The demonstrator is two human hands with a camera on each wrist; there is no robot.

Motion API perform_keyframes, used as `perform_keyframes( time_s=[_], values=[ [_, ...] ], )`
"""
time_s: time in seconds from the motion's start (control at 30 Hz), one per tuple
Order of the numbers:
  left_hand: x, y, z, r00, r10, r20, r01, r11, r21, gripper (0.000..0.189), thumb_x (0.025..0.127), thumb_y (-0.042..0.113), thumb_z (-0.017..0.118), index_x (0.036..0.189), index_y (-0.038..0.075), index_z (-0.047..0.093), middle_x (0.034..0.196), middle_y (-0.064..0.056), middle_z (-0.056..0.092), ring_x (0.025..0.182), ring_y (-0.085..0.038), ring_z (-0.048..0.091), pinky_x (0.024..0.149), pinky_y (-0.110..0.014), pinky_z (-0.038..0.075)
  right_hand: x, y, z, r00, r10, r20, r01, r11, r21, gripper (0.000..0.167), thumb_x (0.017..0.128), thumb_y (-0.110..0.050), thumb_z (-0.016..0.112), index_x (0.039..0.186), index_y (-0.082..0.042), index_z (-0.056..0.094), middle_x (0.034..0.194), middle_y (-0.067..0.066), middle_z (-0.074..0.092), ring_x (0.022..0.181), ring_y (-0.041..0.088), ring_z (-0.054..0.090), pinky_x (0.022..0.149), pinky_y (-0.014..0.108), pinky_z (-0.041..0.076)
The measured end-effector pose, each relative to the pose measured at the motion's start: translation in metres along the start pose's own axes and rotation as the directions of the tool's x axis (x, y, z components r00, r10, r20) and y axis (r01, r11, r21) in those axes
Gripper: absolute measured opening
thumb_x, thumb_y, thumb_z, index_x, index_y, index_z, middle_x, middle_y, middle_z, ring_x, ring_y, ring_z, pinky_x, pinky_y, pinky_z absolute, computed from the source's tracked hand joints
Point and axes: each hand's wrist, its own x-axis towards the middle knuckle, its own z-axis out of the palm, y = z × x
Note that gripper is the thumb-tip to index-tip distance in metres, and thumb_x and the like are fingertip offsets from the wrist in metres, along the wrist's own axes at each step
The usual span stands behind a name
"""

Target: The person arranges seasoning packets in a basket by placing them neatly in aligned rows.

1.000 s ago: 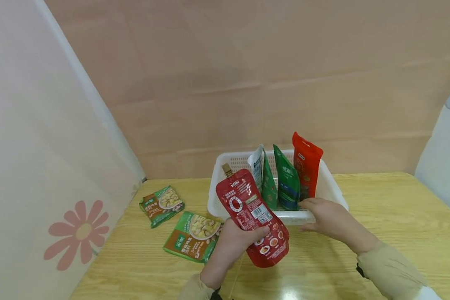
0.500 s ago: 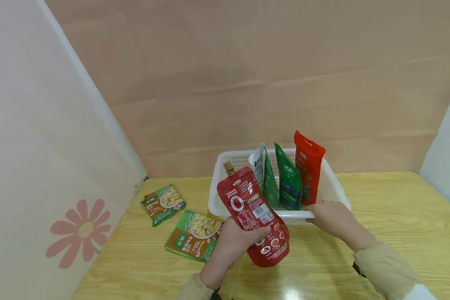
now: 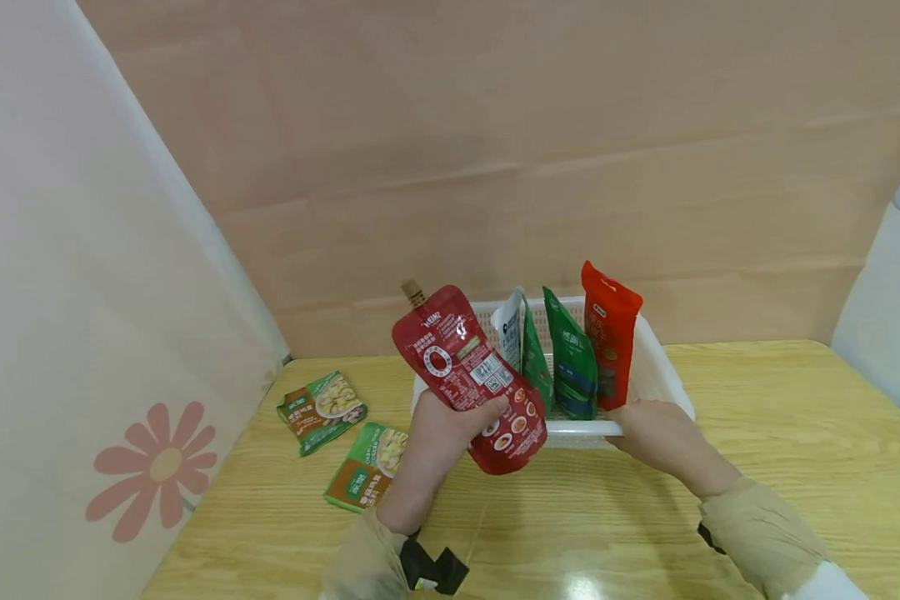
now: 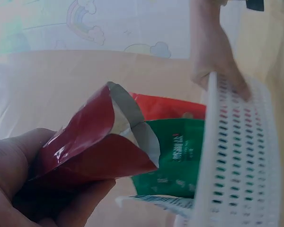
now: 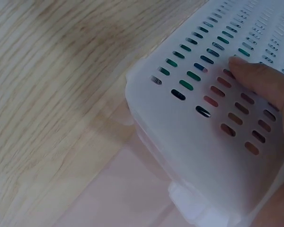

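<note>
Head view: the left hand (image 3: 446, 433) grips a tilted red pouch (image 3: 461, 367) at the left end of the white basket (image 3: 573, 428); the right hand (image 3: 656, 431) grips its near rim. 2 packets (image 3: 322, 408) lie left. Left wrist: fingers (image 4: 92, 198) curl round the pouch. Right wrist: thumb (image 5: 260, 78) against the basket.

Light in the head view is soft and fairly even, with a white glare on the table (image 3: 570, 521) at the bottom edge and faint shadows below the basket (image 3: 581, 428). Small highlights shine on the red pouch (image 3: 471, 379) — its finest print is too soft to read. The left wrist view is dimmer and hazy, brightest at upper left — the right wrist view looks milky, a broad shadow darkening the wood grain.
</note>
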Motion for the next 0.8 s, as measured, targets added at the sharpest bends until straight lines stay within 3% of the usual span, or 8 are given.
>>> perform_keyframes(
  time_s=[0.2,0.43,0.63,0.73,0.8],
  values=[
    [0.013,0.015,-0.009,0.990,0.029,-0.140,-0.014,0.994,0.105,0.044,0.083,0.018,0.073,0.119,0.001,0.054,0.113,-0.016,0.066,0.096,-0.024,0.068,0.081,-0.041,0.057,0.001,0.000,0.001,1.000,-0.011,-0.024,0.011,1.000,-0.001,0.018,0.074,-0.018,0.080,0.073,-0.022,0.062,0.060,-0.008,0.060,0.051,0.007,0.050,0.048,0.028,0.044],
    [0.024,0.022,-0.014,0.946,0.084,-0.312,-0.008,0.972,0.237,0.046,0.083,0.023,0.074,0.121,0.006,0.056,0.113,-0.011,0.069,0.100,-0.027,0.068,0.081,-0.043,0.057,0.001,-0.001,0.001,0.999,-0.023,-0.043,0.022,1.000,-0.010,0.019,0.073,-0.019,0.081,0.078,-0.021,0.062,0.066,-0.005,0.064,0.053,0.009,0.055,0.050,0.030,0.048],
    [0.039,0.010,-0.011,0.899,0.208,-0.386,-0.062,0.932,0.358,0.041,0.082,0.024,0.074,0.116,0.004,0.062,0.106,-0.013,0.072,0.094,-0.027,0.070,0.078,-0.042,0.057,0.001,0.000,0.001,1.000,-0.015,-0.027,0.014,1.000,-0.021,0.018,0.073,-0.020,0.081,0.078,-0.019,0.064,0.067,-0.003,0.065,0.054,0.010,0.054,0.051,0.031,0.049],
    [0.048,0.006,-0.008,0.884,0.253,-0.393,-0.084,0.913,0.398,0.037,0.082,0.023,0.073,0.112,0.003,0.064,0.103,-0.013,0.073,0.091,-0.027,0.071,0.076,-0.042,0.057,0.001,0.000,0.001,1.000,-0.002,-0.009,0.002,1.000,-0.018,0.015,0.073,-0.021,0.081,0.077,-0.019,0.066,0.065,-0.004,0.065,0.053,0.009,0.053,0.050,0.030,0.048],
    [0.056,0.003,-0.006,0.884,0.260,-0.389,-0.086,0.907,0.411,0.035,0.082,0.022,0.073,0.110,0.003,0.065,0.101,-0.013,0.073,0.089,-0.026,0.070,0.075,-0.041,0.057,0.001,0.000,0.001,1.000,0.005,0.004,-0.005,1.000,-0.013,0.014,0.074,-0.022,0.080,0.077,-0.019,0.067,0.064,-0.005,0.064,0.052,0.009,0.052,0.050,0.030,0.048]
  ],
)
